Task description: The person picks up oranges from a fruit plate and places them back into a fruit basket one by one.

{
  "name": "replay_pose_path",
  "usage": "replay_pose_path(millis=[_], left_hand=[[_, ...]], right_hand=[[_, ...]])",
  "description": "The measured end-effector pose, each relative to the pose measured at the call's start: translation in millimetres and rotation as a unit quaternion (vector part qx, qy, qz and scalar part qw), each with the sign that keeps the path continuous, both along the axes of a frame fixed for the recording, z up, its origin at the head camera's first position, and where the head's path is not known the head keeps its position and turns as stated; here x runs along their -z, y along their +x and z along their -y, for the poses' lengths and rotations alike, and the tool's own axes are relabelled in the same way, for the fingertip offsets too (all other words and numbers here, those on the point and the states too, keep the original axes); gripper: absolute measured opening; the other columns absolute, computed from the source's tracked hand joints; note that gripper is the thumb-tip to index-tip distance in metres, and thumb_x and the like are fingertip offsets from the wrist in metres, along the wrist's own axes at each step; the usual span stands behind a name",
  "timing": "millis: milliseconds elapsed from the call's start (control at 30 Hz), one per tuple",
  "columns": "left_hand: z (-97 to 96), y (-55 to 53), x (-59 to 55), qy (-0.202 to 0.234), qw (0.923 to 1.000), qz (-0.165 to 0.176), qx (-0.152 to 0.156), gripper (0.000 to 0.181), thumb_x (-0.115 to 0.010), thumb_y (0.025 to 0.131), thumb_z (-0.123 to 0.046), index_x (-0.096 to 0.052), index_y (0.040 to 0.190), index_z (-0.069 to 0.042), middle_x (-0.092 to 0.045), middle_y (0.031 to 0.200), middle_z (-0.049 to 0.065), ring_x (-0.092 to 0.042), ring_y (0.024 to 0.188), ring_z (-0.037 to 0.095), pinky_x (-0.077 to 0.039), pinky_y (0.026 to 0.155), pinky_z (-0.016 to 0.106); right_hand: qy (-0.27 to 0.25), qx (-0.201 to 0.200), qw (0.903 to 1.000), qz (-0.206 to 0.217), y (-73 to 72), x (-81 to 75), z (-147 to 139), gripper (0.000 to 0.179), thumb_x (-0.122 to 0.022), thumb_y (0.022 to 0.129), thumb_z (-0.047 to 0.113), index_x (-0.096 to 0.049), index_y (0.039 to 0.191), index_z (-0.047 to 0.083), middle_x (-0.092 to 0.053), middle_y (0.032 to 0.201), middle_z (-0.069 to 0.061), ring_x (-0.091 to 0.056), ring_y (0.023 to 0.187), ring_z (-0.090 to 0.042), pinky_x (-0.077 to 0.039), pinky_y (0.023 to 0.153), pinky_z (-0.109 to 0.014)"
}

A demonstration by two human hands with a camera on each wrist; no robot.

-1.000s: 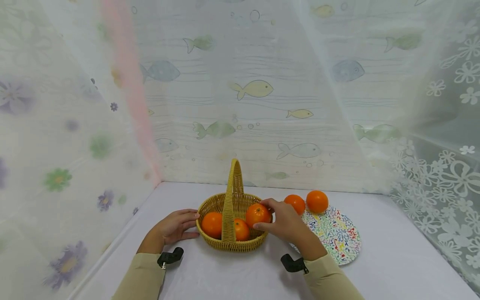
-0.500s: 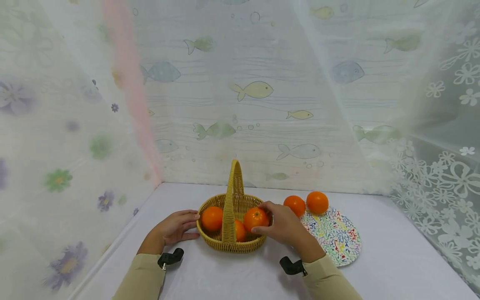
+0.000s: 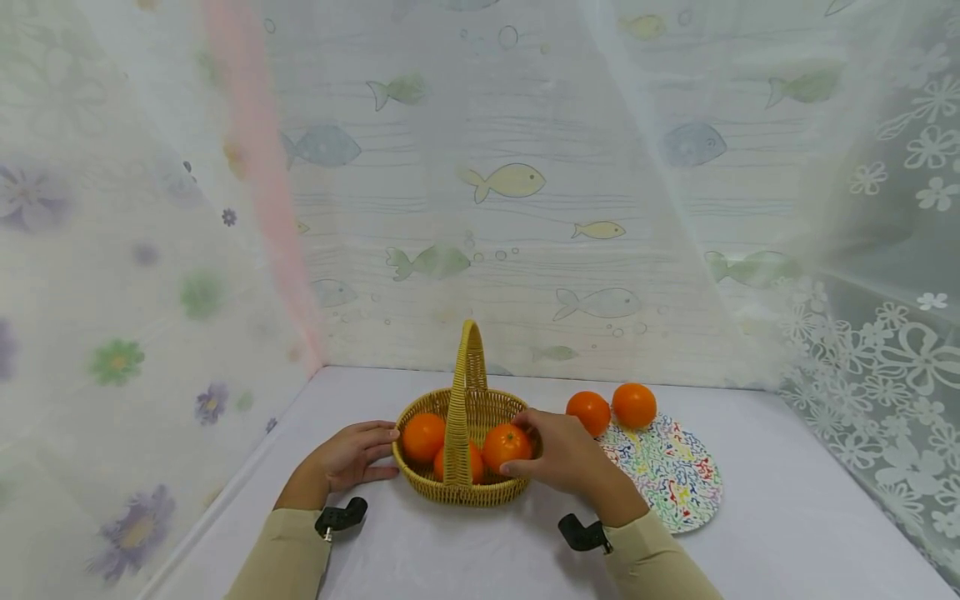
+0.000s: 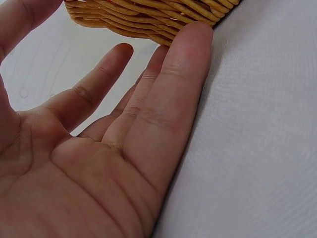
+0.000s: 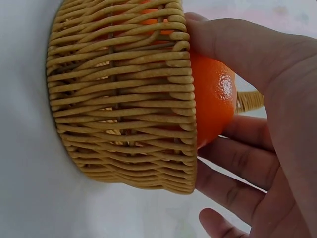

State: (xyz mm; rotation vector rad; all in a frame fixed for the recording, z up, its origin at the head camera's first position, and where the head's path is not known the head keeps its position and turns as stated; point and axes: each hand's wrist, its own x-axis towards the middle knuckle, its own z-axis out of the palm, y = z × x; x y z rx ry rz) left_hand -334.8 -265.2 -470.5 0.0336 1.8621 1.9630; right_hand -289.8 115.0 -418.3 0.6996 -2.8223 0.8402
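A right hand (image 3: 564, 452) is gripping a round orange fruit (image 3: 506, 447) inside an oval, golden wicker basket (image 3: 468, 497) holding two more round orange fruits (image 3: 422, 437), while the left hand (image 3: 354, 456), fingers extended, is touching the basket's side on a white surface (image 3: 435, 554)

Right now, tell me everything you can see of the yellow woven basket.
The yellow-brown oval basket, which looks like wicker, stands upright on a white cloth-covered table. Its walls are low and woven with small gaps, and one tall arched handle spans its middle. Inside are three round orange fruits: a left fruit, a middle fruit partly behind the handle, and a right fruit gripped by the right hand. Fingertips of the left hand touch its left end.
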Motion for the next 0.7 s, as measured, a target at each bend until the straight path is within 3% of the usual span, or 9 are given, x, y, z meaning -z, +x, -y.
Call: replay_pose_path(millis=[700], left_hand=[[1.0, 0.3, -0.5, 0.001, 0.9999, -0.007, 0.010, 0.067, -0.066, 0.102, -0.030, -0.036, 0.151, 0.004, -0.066, 0.133, 0.006, -0.068, 0.116, 0.017, -0.059, 0.099, 0.048]], right_hand=[[-0.009, -0.011, 0.9994, 0.032, 0.0, 4.6, 6.3, 0.059, -0.083, 0.079, 0.060, -0.068, 0.123, 0.023, -0.068, 0.109, 0.007, -0.058, 0.097, -0.012, -0.057, 0.090, -0.037]])
